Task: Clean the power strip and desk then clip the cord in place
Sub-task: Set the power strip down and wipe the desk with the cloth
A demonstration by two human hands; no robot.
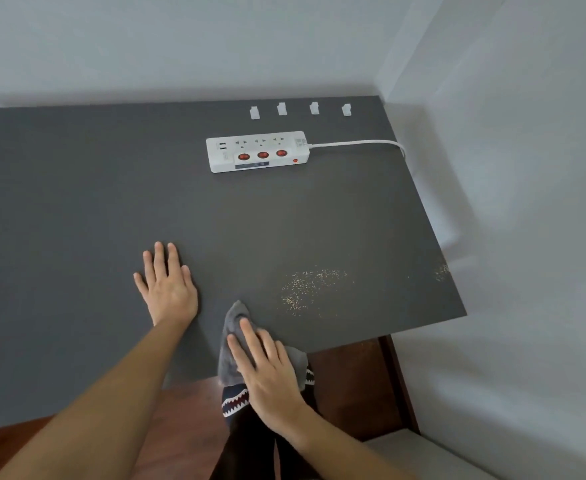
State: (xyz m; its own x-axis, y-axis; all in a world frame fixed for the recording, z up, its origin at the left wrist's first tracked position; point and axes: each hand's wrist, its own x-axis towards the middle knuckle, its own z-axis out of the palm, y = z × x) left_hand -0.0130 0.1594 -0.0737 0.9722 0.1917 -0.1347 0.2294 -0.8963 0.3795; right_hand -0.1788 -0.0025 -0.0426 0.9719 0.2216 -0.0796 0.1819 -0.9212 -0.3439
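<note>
A white power strip [257, 151] with three red switches lies at the back of the dark grey desk [76, 202]. Its white cord [357, 143] runs right and drops over the desk's right edge. Several white cord clips [254, 112] stand in a row behind the strip. My left hand [167, 285] rests flat on the desk, fingers apart. My right hand [267, 368] presses on a grey cloth [233, 327] at the desk's front edge. A patch of pale crumbs [310, 287] lies to the right of the cloth.
A smaller scatter of crumbs [441, 271] sits at the desk's right edge. White walls close the back and right side. Below the front edge are a brown wooden floor [187, 403] and patterned clothing [236, 401].
</note>
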